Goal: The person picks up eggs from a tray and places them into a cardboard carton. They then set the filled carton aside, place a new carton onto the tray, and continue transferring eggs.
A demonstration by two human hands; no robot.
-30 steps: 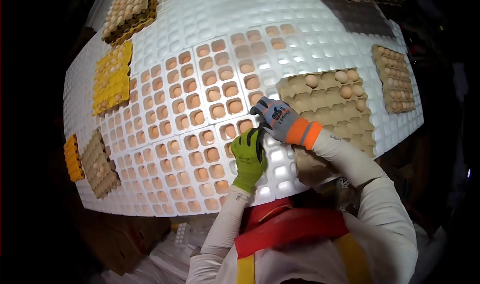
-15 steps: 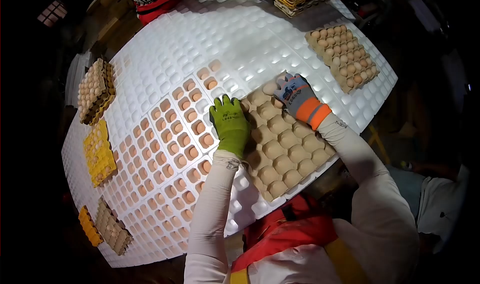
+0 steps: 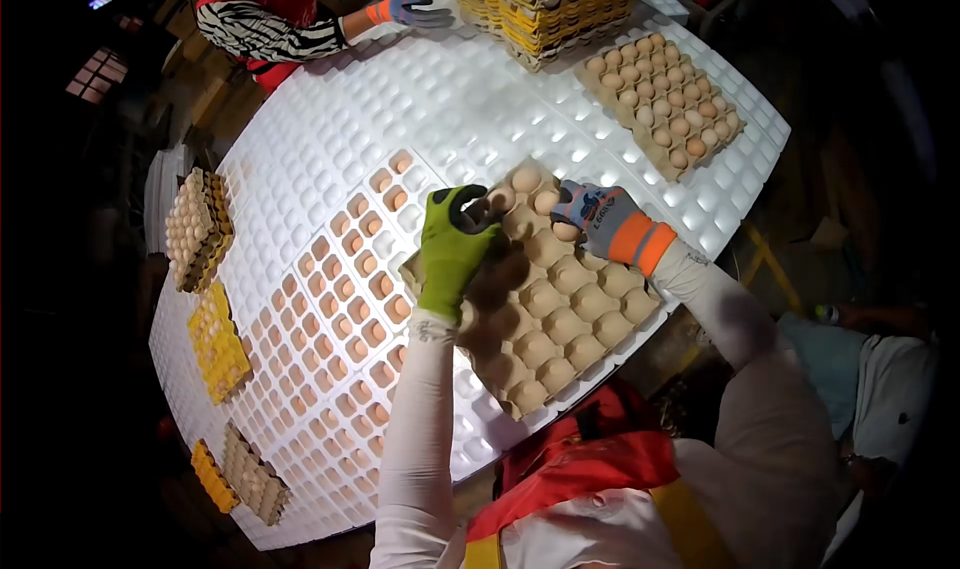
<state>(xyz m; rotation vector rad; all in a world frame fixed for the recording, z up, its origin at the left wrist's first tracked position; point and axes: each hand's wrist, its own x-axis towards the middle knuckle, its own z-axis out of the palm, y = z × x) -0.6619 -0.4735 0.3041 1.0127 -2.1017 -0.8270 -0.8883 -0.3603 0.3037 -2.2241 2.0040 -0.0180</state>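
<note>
A grey-brown pulp egg tray [image 3: 560,309] lies on the white moulded sheets in front of me, with mostly bare cups and a few eggs [image 3: 526,179] at its far corner. My left hand [image 3: 455,254], in a green glove with dark fingertips, is curled over the tray's left part, its thumb and fingers closed at an egg [image 3: 500,200]. From the right, my right hand [image 3: 608,224], in a grey glove with an orange cuff, bends its fingers around another egg [image 3: 565,231]. Its palm side is hidden.
White cavity sheets [image 3: 390,109] cover the table, many cavities at left holding eggs. A full egg tray [image 3: 668,104] sits at far right, beside stacked trays [image 3: 545,14]. More trays line the left edge, one yellow [image 3: 218,344]. Across the table is a co-worker's gloved hand [image 3: 415,12].
My left hand has gone from lying flat at the tray's left edge to curling by an egg. My right hand has drawn back from the far corner. The view shifted, showing more of the co-worker.
</note>
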